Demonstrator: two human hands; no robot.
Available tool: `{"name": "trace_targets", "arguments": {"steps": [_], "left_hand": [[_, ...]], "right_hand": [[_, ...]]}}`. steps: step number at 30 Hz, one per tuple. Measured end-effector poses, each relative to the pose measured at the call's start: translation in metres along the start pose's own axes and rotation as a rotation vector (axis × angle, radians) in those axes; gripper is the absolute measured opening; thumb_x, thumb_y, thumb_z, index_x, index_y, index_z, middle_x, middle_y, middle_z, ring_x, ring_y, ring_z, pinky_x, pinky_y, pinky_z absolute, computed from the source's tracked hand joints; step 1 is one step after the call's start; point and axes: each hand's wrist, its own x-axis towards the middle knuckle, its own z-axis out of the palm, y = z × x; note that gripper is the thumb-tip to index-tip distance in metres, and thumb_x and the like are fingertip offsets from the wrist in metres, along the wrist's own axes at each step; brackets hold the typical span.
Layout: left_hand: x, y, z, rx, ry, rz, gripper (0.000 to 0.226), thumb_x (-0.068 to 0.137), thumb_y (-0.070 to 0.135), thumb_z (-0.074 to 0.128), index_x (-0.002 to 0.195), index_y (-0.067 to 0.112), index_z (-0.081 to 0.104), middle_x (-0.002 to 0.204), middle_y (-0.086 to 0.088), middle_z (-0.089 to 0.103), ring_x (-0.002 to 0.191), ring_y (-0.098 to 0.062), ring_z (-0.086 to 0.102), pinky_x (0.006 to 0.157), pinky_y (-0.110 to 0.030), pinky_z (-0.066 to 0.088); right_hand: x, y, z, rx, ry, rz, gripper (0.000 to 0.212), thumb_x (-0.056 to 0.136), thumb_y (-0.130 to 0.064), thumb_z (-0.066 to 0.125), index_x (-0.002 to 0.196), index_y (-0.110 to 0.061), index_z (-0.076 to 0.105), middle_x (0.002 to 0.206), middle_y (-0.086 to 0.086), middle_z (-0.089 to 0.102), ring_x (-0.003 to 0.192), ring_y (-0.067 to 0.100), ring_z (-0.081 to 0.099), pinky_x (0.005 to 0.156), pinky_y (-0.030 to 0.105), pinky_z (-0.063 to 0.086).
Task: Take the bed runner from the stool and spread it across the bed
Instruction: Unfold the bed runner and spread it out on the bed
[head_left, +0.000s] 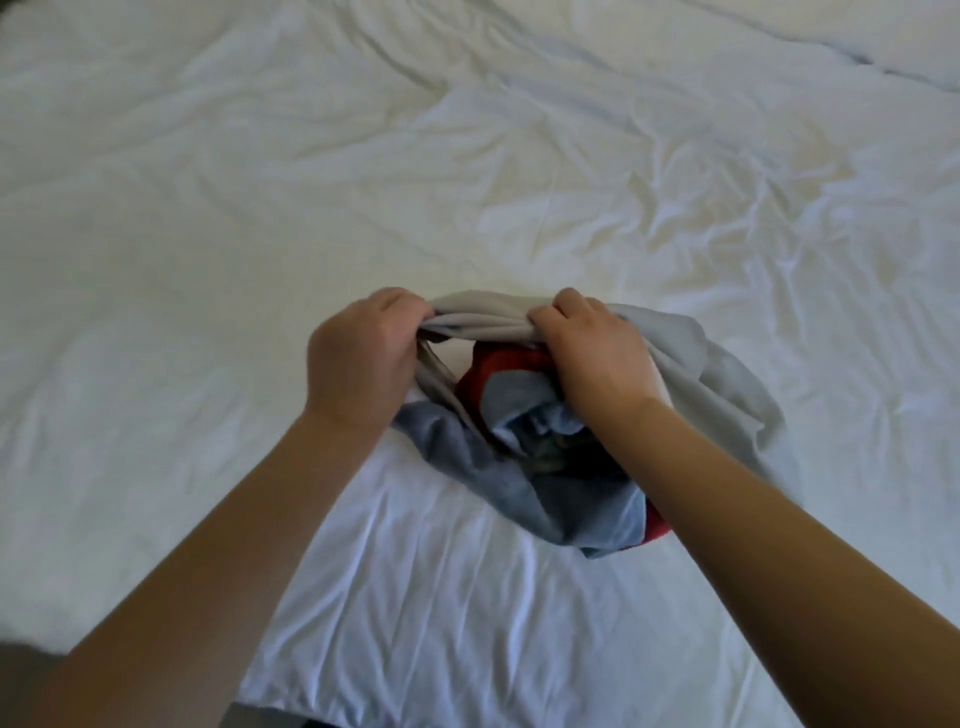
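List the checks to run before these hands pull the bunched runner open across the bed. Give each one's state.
1. Left hand grips the bed runner at its grey edge: ok.
2. Right hand grips the same grey edge: ok.
3. Runner is over the bed, on the white sheet: ok.
4. Runner free of tangles: not ok, its grey and red folds lie heaped under the hands.
5. Sheet smooth where the runner will lie: not ok, it is creased.
6. The held edge is the runner's long side: cannot tell.
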Motion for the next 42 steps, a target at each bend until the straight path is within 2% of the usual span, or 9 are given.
{"name": "trace_targets", "arguments": {"steps": [5,10,16,22,24,28,30,35,42], "left_hand": [[0.004,-0.048,-0.018,0.105,-0.033,-0.042,0.021,0.078,0.010,0.047,0.087,0.008,0.066,0.084,-0.014,0.065,0.071,-0.038,0.062,0.054,-0.045,0.051],[-0.012,-0.043,-0.007,0.178,-0.239,-0.046,0.009,0.075,0.007,0.059,0.082,0.011,0.063,0.079,-0.011,0.059,0.068,-0.035,0.059,0.046,-0.037,0.046],[-0.018,0.005,0.004,0.057,-0.373,0.040,0.048,0.071,0.040,0.060,0.113,0.018,0.055,0.116,-0.004,0.057,0.102,-0.026,0.056,0.076,-0.039,0.052],[-0.005,0.018,0.025,0.172,-0.434,0.015,0.051,0.081,0.044,0.064,0.126,0.023,0.051,0.117,-0.005,0.058,0.101,-0.029,0.054,0.080,-0.041,0.046],[-0.004,0.022,0.029,0.171,-0.419,0.061,0.038,0.086,0.039,0.060,0.120,0.022,0.056,0.101,-0.004,0.063,0.090,-0.029,0.055,0.071,-0.040,0.046],[-0.003,0.027,0.030,0.185,-0.364,0.160,0.017,0.086,0.027,0.060,0.099,0.018,0.067,0.077,-0.003,0.062,0.073,-0.029,0.054,0.059,-0.038,0.044],[-0.003,0.028,0.027,0.189,-0.314,0.197,0.014,0.085,0.021,0.059,0.093,0.017,0.070,0.069,-0.004,0.061,0.066,-0.029,0.053,0.054,-0.037,0.043],[0.000,0.028,0.016,0.150,-0.190,0.263,0.017,0.081,0.011,0.064,0.096,0.015,0.073,0.064,-0.006,0.062,0.058,-0.030,0.053,0.046,-0.035,0.039],[0.014,0.016,-0.013,0.238,-0.167,0.148,0.011,0.085,0.016,0.062,0.083,0.009,0.071,0.058,-0.006,0.060,0.051,-0.026,0.051,0.045,-0.028,0.032]], "right_hand": [[0.032,-0.044,0.004,0.042,0.132,-0.039,0.034,0.079,-0.008,0.065,0.111,-0.010,0.054,0.109,0.012,0.048,0.100,0.032,0.051,0.063,0.038,0.039],[0.029,-0.043,0.027,0.120,0.142,-0.053,0.025,0.090,-0.014,0.053,0.115,-0.014,0.055,0.110,0.008,0.049,0.101,0.030,0.052,0.064,0.040,0.047],[-0.017,-0.006,0.037,0.158,0.302,-0.059,0.050,0.076,-0.031,0.064,0.124,-0.022,0.056,0.110,0.004,0.058,0.094,0.028,0.059,0.062,0.032,0.045],[-0.045,0.032,0.060,0.206,-0.100,0.285,0.101,0.068,-0.060,0.070,0.147,-0.035,0.012,0.136,0.001,0.040,0.117,0.027,0.050,0.082,0.042,0.051],[-0.054,0.035,0.075,0.249,-0.168,0.325,0.100,0.071,-0.052,0.072,0.146,-0.035,0.008,0.126,0.001,0.048,0.108,0.027,0.056,0.075,0.041,0.053],[-0.062,0.039,0.099,0.272,-0.052,0.303,0.023,0.082,-0.024,0.059,0.103,-0.022,0.050,0.093,0.001,0.060,0.088,0.029,0.061,0.063,0.035,0.048],[-0.063,0.046,0.097,0.261,0.008,0.306,0.007,0.081,-0.015,0.058,0.086,-0.017,0.054,0.088,0.002,0.058,0.083,0.029,0.061,0.060,0.033,0.046],[-0.061,0.072,0.057,0.204,0.173,0.323,0.012,0.076,-0.002,0.053,0.078,-0.014,0.055,0.086,0.009,0.050,0.075,0.037,0.056,0.058,0.033,0.038],[-0.009,0.061,-0.017,0.195,0.448,0.280,0.031,0.078,0.001,0.048,0.101,-0.006,0.066,0.099,0.017,0.054,0.082,0.042,0.056,0.067,0.040,0.043]]}}
